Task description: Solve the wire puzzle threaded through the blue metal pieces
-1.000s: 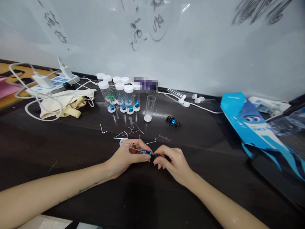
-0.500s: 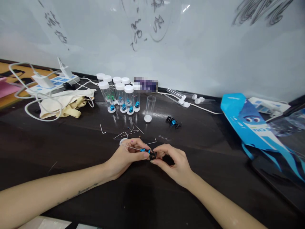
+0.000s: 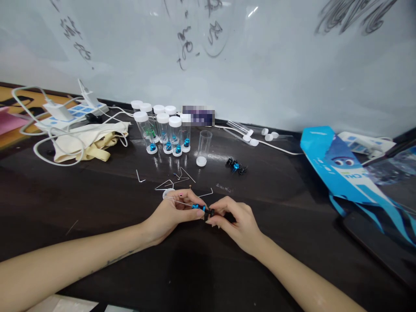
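Note:
Between thumb and fingers, my left hand (image 3: 173, 216) grips a small blue-and-black assembly (image 3: 199, 207) whose exact kind I cannot make out. A thin metal rod runs left from it, over a white round cap (image 3: 168, 193) by my fingers. The fingertips of my right hand (image 3: 235, 221) pinch the black end of the same piece. Just beyond my hands lie several thin bent metal wires (image 3: 169, 185) and an L-shaped rod (image 3: 208, 192). Farther off are an open clear tube (image 3: 204, 147) on a white base and another blue-and-black piece (image 3: 236, 167).
Several capped clear tubes (image 3: 175, 134) holding blue or green parts stand at the back left. A cream cloth bag (image 3: 87, 138) and a power strip (image 3: 71, 115) with cables lie left of them. Loose tubes and white caps (image 3: 253, 142) rest at the back, with a blue bag (image 3: 338, 169) right.
The black end of the piece has turned slightly between my right fingertips. Both hands stay in nearly the same spot, still holding it.

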Available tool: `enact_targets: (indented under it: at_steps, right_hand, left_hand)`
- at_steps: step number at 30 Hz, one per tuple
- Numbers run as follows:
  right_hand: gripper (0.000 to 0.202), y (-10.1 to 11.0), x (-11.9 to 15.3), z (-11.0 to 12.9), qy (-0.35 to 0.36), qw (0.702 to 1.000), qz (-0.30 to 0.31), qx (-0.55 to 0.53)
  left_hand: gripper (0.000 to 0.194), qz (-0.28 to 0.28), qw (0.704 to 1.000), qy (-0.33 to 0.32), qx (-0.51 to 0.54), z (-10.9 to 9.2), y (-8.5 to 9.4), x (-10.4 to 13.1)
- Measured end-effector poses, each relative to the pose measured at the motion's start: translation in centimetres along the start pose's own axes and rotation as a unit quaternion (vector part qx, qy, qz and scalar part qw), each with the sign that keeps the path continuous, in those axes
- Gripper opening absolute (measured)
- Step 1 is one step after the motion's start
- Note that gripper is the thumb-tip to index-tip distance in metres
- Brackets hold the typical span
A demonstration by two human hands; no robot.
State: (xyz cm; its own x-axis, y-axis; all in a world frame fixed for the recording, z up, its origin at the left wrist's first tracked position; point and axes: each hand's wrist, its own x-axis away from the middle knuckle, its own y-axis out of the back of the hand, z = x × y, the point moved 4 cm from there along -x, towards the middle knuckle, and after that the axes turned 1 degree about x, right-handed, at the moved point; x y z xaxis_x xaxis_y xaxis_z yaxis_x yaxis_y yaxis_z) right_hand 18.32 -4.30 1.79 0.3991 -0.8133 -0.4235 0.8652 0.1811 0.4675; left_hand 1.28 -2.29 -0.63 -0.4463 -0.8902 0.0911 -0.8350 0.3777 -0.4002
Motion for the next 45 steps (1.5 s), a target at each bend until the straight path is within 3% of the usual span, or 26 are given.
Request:
enact_targets:
  at_steps: [19,26,45]
  right_hand:
    - [0.023,0.16,0.03,0.3,0.014,1.0,-0.005,0.008]
    - [0.009,0.33,-0.06,0.46,0.038,0.998,-0.021,0.036]
    - [0.019,0.3,-0.16,0.16,-0.006,0.999,0.023,0.039]
  left_hand:
    - [0.013,-0.017,0.999,-0.004,0.033,-0.15,0.02,0.0]
    - [0.015,-0.019,0.999,-0.003,0.029,-0.15,0.0,-0.01]
    - [0.016,0.001,1.0,0.001,0.01,-0.09,-0.1,0.02]
